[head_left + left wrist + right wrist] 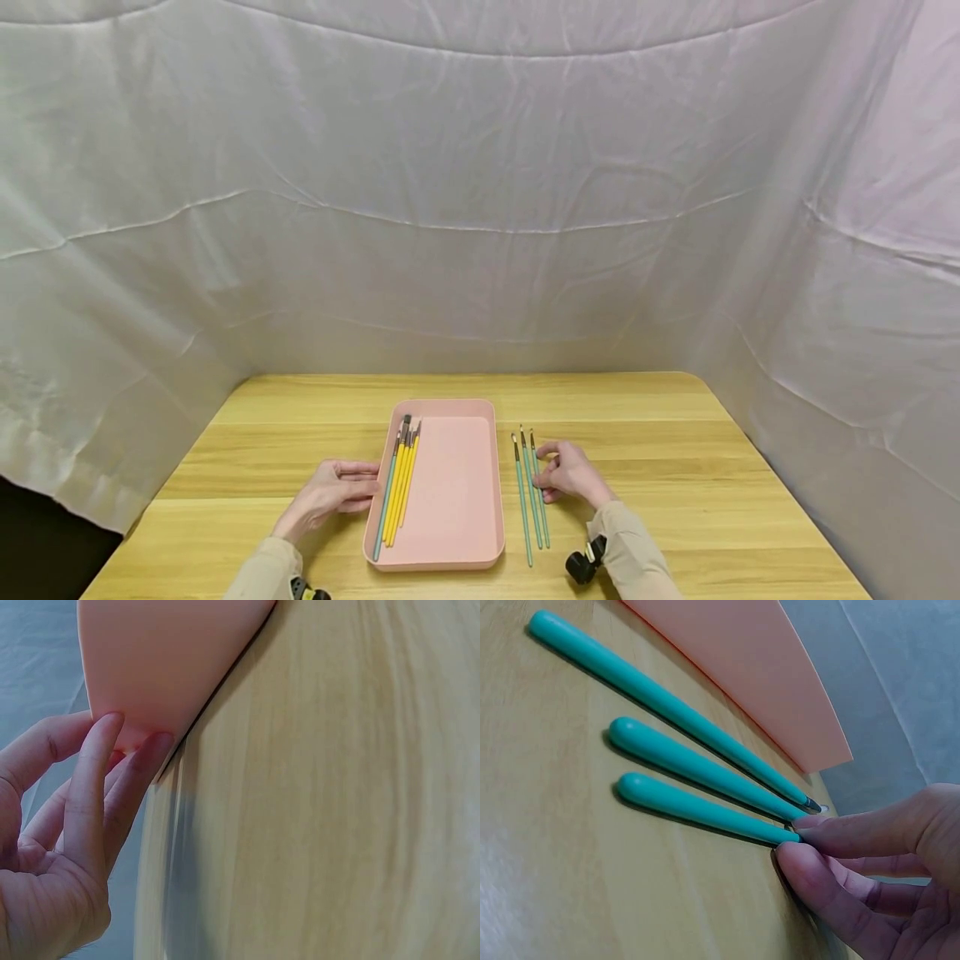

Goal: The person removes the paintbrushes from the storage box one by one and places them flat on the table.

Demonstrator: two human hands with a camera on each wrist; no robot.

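A pink rectangular tray lies on the table, with several yellow-handled paintbrushes and one teal-handled paintbrush along its left side. My left hand touches the tray's outer left wall with fairly straight fingers; the left wrist view shows fingertips against the pink wall. Right of the tray, three teal paintbrushes lie side by side. At the rightmost paintbrush, my right hand pinches the narrow end of the handle between thumb and finger. The bristles there are hidden behind the fingers in the right wrist view.
The other two teal paintbrushes, the left one and the middle one, lie between the tray and my right hand. Grey-white curtains hang behind and beside the wooden table.
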